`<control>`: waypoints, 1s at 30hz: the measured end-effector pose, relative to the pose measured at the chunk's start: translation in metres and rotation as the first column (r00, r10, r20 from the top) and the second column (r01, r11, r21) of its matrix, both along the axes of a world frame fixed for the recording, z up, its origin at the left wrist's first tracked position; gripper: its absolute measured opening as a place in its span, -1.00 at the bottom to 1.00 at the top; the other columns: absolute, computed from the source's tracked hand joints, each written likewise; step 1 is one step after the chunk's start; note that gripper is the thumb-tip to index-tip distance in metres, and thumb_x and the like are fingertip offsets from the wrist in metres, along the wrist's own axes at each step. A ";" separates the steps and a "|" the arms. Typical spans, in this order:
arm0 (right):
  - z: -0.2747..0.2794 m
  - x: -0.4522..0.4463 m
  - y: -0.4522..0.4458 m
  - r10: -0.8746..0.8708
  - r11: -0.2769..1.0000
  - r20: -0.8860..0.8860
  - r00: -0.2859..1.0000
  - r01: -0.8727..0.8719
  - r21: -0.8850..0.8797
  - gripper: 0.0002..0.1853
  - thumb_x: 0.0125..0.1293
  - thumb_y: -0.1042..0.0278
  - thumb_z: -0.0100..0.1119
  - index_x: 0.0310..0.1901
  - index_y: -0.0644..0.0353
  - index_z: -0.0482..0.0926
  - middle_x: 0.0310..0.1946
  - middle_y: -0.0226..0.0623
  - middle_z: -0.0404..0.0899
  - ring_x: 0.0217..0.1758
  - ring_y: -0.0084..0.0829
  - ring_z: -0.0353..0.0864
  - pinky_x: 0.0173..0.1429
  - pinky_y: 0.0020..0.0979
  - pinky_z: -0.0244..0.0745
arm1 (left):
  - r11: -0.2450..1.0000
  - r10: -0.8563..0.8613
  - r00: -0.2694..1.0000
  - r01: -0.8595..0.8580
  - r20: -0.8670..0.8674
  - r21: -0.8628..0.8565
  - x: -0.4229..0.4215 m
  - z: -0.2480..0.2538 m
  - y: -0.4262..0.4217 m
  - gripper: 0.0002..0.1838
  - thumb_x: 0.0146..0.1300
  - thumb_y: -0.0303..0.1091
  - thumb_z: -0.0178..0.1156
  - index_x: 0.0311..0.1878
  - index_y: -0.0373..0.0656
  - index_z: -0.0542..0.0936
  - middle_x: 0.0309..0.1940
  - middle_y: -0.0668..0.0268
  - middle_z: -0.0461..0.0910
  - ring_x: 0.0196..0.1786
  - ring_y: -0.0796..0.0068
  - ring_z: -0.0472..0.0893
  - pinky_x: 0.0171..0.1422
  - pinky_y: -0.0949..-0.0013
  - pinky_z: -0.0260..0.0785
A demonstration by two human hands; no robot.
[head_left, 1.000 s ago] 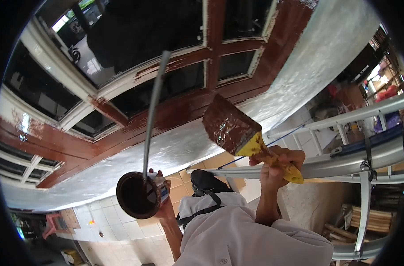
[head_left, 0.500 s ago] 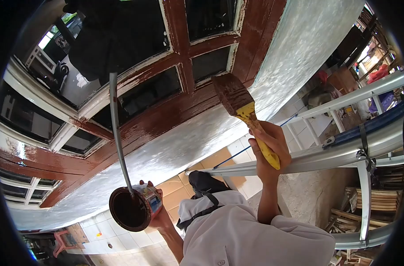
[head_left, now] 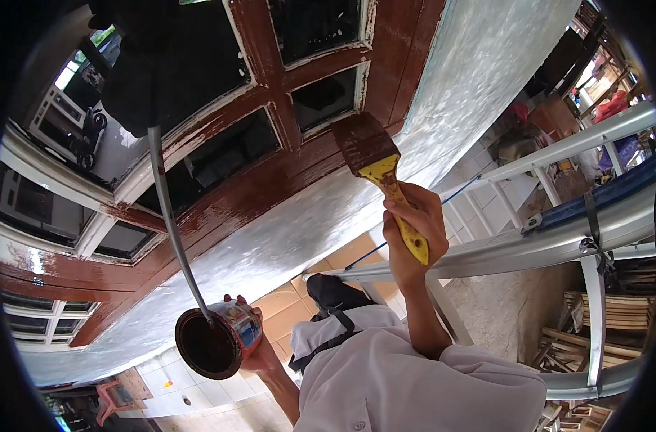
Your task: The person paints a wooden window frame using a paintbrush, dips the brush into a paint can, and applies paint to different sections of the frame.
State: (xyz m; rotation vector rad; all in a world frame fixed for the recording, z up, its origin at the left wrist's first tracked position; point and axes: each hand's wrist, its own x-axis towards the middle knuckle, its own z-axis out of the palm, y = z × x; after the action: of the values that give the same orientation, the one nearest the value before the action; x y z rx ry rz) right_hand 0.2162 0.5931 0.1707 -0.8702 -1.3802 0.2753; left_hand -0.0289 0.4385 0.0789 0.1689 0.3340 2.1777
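Two hands work: right fingers (head_left: 412,216) clamp a yellow-handled brush (head_left: 416,241), bristles beyond them; left fingers (head_left: 255,315) grip a can (head_left: 235,325).

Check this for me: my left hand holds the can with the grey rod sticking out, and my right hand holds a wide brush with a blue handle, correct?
Not quite: the handle is yellow, not blue, as the head view shows. Your right hand does hold the wide brush, and your left hand holds the can with the grey rod sticking out.
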 end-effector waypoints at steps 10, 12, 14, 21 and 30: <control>-0.001 -0.019 0.000 0.045 0.999 0.017 0.999 -0.045 0.006 -0.65 -0.03 0.79 0.22 -0.18 0.23 0.68 0.02 -0.09 0.50 0.03 -0.25 0.64 0.12 -0.39 0.57 | 0.999 0.014 1.000 -0.015 -0.027 -0.048 -0.001 0.000 0.000 -0.17 0.18 0.06 0.27 0.44 -0.07 0.20 0.42 -0.07 0.13 0.42 -0.12 0.18 0.39 -0.13 0.16; 0.002 -0.015 -0.001 0.096 0.995 0.032 0.995 -0.095 -0.011 -0.67 -0.03 0.78 0.24 -0.20 0.25 0.69 0.01 -0.08 0.51 0.00 -0.26 0.65 0.10 -0.40 0.58 | 1.000 0.001 1.000 -0.001 -0.027 -0.023 0.000 0.001 0.001 -0.15 0.16 0.05 0.30 0.44 -0.07 0.20 0.41 -0.07 0.14 0.43 -0.12 0.18 0.39 -0.14 0.16; 0.009 -0.012 -0.001 0.131 0.991 0.062 0.989 -0.130 -0.017 -0.69 -0.03 0.77 0.25 -0.22 0.26 0.69 -0.01 -0.08 0.52 -0.02 -0.28 0.65 0.07 -0.41 0.58 | 0.999 0.006 0.999 -0.007 -0.034 -0.036 -0.001 0.000 0.002 -0.13 0.13 0.05 0.32 0.44 -0.07 0.20 0.41 -0.06 0.14 0.44 -0.12 0.17 0.38 -0.14 0.18; 0.018 -0.002 -0.002 0.003 1.000 -0.025 1.000 -0.003 -0.016 -0.73 -0.03 0.76 0.25 -0.25 0.27 0.69 -0.08 -0.11 0.56 -0.08 -0.32 0.64 0.00 -0.43 0.57 | 1.000 0.005 1.000 -0.005 -0.014 -0.025 -0.001 0.001 0.002 -0.15 0.16 0.00 0.31 0.44 -0.08 0.19 0.42 -0.06 0.13 0.44 -0.13 0.17 0.37 -0.13 0.21; 0.024 -0.001 0.007 0.135 0.990 0.090 0.987 -0.131 -0.049 -0.71 -0.04 0.73 0.28 -0.24 0.23 0.70 -0.08 -0.13 0.57 -0.06 -0.34 0.67 -0.02 -0.47 0.58 | 1.000 0.001 1.000 -0.001 -0.004 -0.016 -0.004 0.000 -0.002 -0.16 0.17 -0.03 0.30 0.45 -0.09 0.18 0.43 -0.06 0.12 0.44 -0.15 0.17 0.38 -0.12 0.19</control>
State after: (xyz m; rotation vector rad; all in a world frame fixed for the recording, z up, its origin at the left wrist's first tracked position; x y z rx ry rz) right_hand 0.2153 0.5998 0.1947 -0.8359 -1.5272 0.3714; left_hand -0.0325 0.4364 0.0785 0.1648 0.3536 2.1753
